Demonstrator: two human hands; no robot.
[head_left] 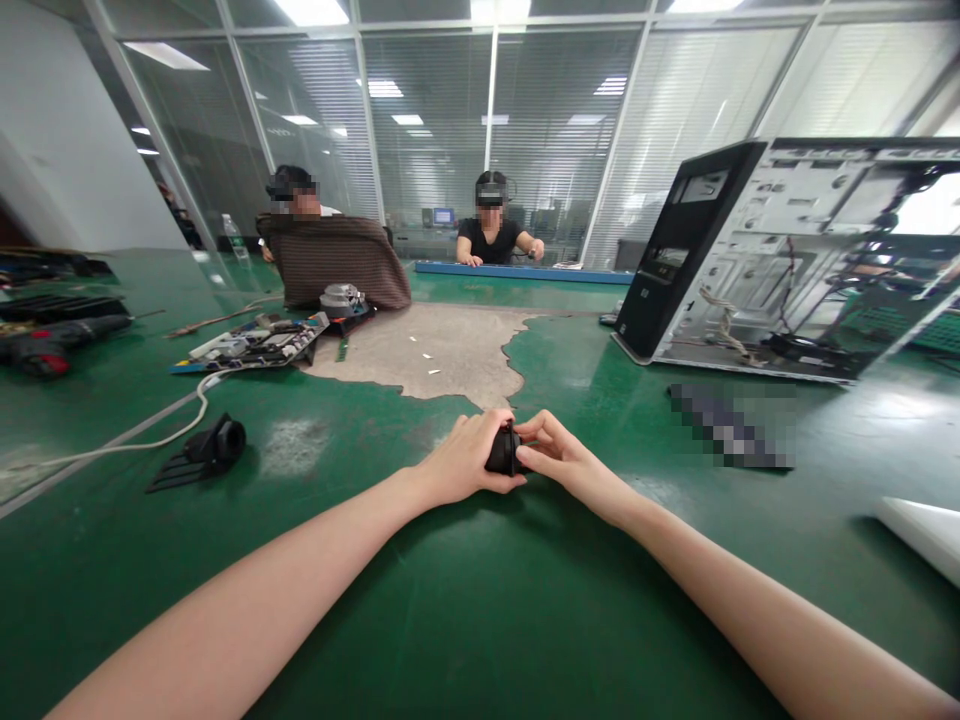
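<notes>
A small black rounded part [501,452], partly covered by fingers, is held just above or on the green table in front of me; I cannot make out its exact kind. My left hand [469,455] wraps round its left side, thumb below and fingers over the top. From the right, the thumb and fingers of my right hand [559,455] pinch the flat edge of the same part. To the left of my hands lies a black plastic piece [214,445] with a round end and slats.
Beyond my hands the green table [337,600] has a bare, peeled patch [442,350]. A circuit board [251,340] and a white cable [199,405] lie left, near a power drill [52,340]. An opened computer case [750,260] stands right. Two people sit across.
</notes>
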